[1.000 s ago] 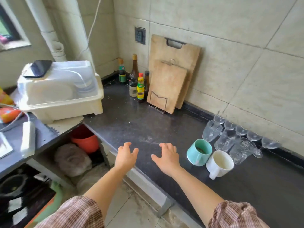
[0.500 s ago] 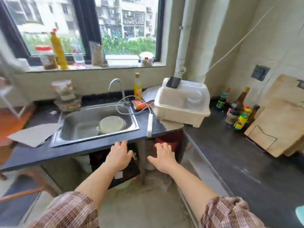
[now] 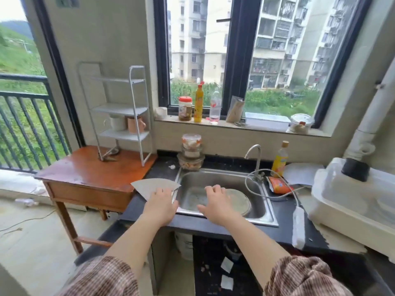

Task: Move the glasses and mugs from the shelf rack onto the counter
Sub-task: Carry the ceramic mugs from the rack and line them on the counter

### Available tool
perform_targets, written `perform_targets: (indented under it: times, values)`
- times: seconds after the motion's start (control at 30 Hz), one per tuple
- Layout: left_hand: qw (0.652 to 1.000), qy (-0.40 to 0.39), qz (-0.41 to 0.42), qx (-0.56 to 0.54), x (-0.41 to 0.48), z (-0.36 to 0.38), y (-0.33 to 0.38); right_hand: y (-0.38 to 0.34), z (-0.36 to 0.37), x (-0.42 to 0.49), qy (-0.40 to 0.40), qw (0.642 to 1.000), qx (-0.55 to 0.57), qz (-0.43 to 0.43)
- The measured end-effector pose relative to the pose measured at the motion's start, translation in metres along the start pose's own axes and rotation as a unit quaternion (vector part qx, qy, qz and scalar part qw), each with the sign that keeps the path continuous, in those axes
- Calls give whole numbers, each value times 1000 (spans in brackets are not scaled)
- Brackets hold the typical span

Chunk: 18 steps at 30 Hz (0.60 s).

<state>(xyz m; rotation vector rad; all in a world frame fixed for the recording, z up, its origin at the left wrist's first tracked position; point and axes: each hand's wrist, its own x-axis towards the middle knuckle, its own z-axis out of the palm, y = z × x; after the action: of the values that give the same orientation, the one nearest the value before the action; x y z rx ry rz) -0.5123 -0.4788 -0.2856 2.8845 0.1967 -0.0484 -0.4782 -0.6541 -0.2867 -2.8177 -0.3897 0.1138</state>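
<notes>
Mugs: a white mug (image 3: 117, 123) and a pink mug (image 3: 135, 124) stand side by side on the lowest shelf of the white shelf rack (image 3: 136, 107).
Rack: on a wooden side table (image 3: 89, 174), left of the sink (image 3: 224, 195).
In between: stacked food containers (image 3: 190, 153) and a grey paper sheet (image 3: 155, 186) on the dark tabletop (image 3: 213, 226).
Labels: none readable.
Left hand (image 3: 160, 202): spread, empty.
Right hand (image 3: 215, 202): spread, empty, over the sink.

Bright window (image 3: 267, 60) daylight, wide-angle edge warping
</notes>
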Motion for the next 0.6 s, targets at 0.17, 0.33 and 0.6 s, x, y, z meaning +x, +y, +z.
perform_targets:
  times: [0.17, 0.33, 0.6]
  values:
    - [999, 30, -36, 24, 64, -26, -60, -60, 1, 93, 10, 997, -39, -61]
    - [993, 54, -81, 64, 135, -56, -123, -119, 8, 186, 6, 992, -63, -106]
    - [986, 79, -139, 34, 219, -87, -216, -210, 20, 297, 16, 981, -91, -169]
